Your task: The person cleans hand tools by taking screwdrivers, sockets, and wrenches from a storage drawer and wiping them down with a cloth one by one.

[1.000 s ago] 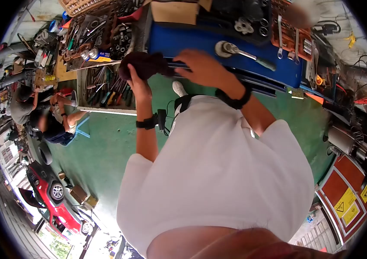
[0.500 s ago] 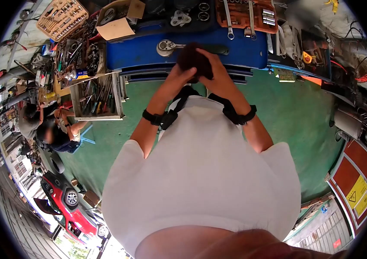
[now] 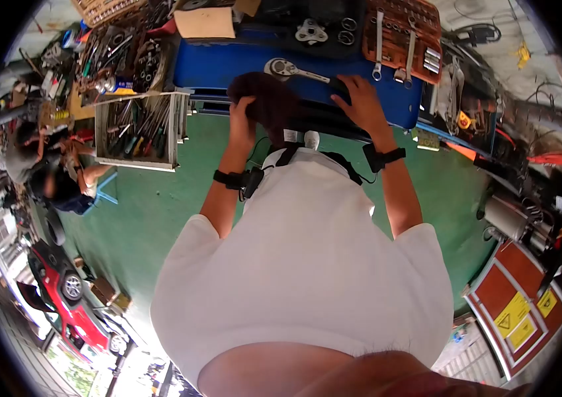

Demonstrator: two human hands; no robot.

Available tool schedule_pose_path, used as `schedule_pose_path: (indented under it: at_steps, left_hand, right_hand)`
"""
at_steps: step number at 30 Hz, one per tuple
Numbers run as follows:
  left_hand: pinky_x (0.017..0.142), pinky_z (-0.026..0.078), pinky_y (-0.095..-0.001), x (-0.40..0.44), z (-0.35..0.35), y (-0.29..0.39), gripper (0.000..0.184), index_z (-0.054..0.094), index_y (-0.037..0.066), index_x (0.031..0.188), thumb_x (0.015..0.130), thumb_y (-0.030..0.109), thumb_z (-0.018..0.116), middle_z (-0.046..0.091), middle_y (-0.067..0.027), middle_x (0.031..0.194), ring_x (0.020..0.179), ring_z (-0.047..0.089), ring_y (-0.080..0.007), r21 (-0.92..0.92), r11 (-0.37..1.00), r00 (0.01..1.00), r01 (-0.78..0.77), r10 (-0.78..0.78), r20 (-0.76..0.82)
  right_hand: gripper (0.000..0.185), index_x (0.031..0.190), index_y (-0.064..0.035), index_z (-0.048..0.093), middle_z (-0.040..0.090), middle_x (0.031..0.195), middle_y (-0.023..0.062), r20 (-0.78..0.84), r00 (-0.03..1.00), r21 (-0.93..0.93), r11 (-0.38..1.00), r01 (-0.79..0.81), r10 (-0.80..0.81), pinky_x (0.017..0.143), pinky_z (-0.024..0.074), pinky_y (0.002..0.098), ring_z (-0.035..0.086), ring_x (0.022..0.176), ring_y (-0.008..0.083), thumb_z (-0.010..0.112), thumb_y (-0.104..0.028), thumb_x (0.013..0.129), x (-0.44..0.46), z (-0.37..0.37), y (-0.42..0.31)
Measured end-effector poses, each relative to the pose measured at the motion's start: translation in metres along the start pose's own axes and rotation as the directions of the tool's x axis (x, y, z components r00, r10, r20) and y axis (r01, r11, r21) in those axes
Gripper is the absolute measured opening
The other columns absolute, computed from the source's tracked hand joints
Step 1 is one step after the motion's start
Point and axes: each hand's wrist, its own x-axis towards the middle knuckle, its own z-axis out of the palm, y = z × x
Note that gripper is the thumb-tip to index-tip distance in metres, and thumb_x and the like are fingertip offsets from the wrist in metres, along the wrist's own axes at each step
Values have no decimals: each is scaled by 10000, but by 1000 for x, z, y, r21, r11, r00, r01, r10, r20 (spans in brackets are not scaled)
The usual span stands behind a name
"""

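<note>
In my left hand (image 3: 242, 126) is a dark brown cloth (image 3: 266, 99), gripped at its left side and hanging down over the front edge of the blue bench top (image 3: 218, 66). A ratchet wrench (image 3: 308, 75) lies on that surface, its round head to the left and its dark handle to the right. My right hand (image 3: 363, 106) is at the handle's end, fingers apart and thumb stretched out. Whether it touches the handle I cannot tell.
Behind the ratchet are a black tray with a three-lobed metal tool (image 3: 312, 32) and an orange socket case (image 3: 393, 56) with wrenches on it. A drawer of screwdrivers (image 3: 136, 132) juts out at left. Two people (image 3: 62, 178) sit further left, near a red car (image 3: 72, 311).
My hands have moved apart. The cloth, bunched between both hands before, has gone left with my left hand and hangs loose. My right hand has moved right to the ratchet's handle.
</note>
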Motion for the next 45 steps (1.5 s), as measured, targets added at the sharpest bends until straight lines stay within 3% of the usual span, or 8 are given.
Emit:
schedule_pose_path:
  at_steps: [9, 15, 21, 24, 31, 33, 36, 45]
  left_hand:
    - [986, 466, -330, 3, -28, 2, 444, 589, 21, 1299, 863, 47, 667, 661, -60, 1211, 1110, 609, -178, 197, 969, 984, -147, 162, -66]
    - [1021, 442, -321, 4, -22, -10, 454, 564, 6, 1318, 886, 56, 697, 651, -75, 1236, 1144, 593, -170, 271, 949, 981, -160, 123, 147]
    - [1065, 436, -340, -5, 15, -15, 505, 515, 3, 1376, 903, 42, 689, 621, -95, 1298, 1203, 579, -201, 321, 944, 975, -71, -2, 222]
    - [1069, 438, -347, -8, 31, -20, 517, 514, 11, 1384, 898, 30, 688, 618, -96, 1308, 1218, 573, -201, 343, 938, 955, -51, -55, 292]
    - [1049, 442, -347, -18, 69, -44, 493, 548, 26, 1353, 884, 19, 697, 636, -73, 1278, 1206, 576, -183, 337, 929, 943, -152, 34, 332]
    - [1040, 449, -344, -18, 82, -49, 468, 568, 24, 1330, 880, 6, 696, 649, -69, 1257, 1187, 589, -180, 298, 937, 947, -181, 85, 309]
    - [1013, 469, -330, -29, 106, -51, 381, 632, 14, 1238, 865, -26, 696, 688, -50, 1185, 1143, 624, -186, 288, 940, 941, -184, 84, 328]
    - [1102, 403, -429, -35, 155, -80, 495, 527, 56, 1370, 894, 67, 662, 608, -94, 1331, 1272, 553, -257, -107, 991, 941, -77, 107, 321]
  right_hand:
    - [391, 1109, -31, 672, 631, 1080, 149, 78, 995, -88, 995, -54, 60, 850, 508, 462, 601, 1025, 355, 747, -337, 877, 21, -11, -2]
    - [381, 1091, -20, 628, 633, 1049, 207, -513, 838, -348, 847, -401, 186, 851, 508, 458, 623, 990, 390, 740, -313, 875, 9, -61, 57]
    - [497, 1272, -4, 444, 671, 984, 239, -233, 781, -99, 785, -611, 579, 673, 547, 480, 679, 778, 377, 680, -196, 880, 11, -51, 137]
    - [949, 1570, 20, 2, 683, 691, 198, 35, 665, 219, 644, -734, 746, 565, 545, 408, 679, 602, 367, 579, -180, 842, 26, -50, 129]
    - [744, 1537, -19, 279, 686, 880, 218, -94, 696, 269, 691, -671, 712, 478, 472, 349, 615, 534, 250, 570, -253, 894, 23, -22, 196]
    - [743, 1449, 83, 397, 686, 966, 284, -180, 652, 358, 666, -654, 737, 859, 495, 493, 666, 962, 420, 607, -312, 855, 18, -45, 165]
    - [603, 1272, 92, 537, 699, 1002, 251, -129, 709, 464, 674, -575, 694, 865, 494, 462, 665, 975, 386, 619, -394, 925, 4, -48, 165]
    - [214, 1008, -84, 574, 395, 556, -83, 295, 926, 814, 445, -373, 237, 410, 199, 218, 304, 414, 13, 667, -276, 992, -46, -143, 68]
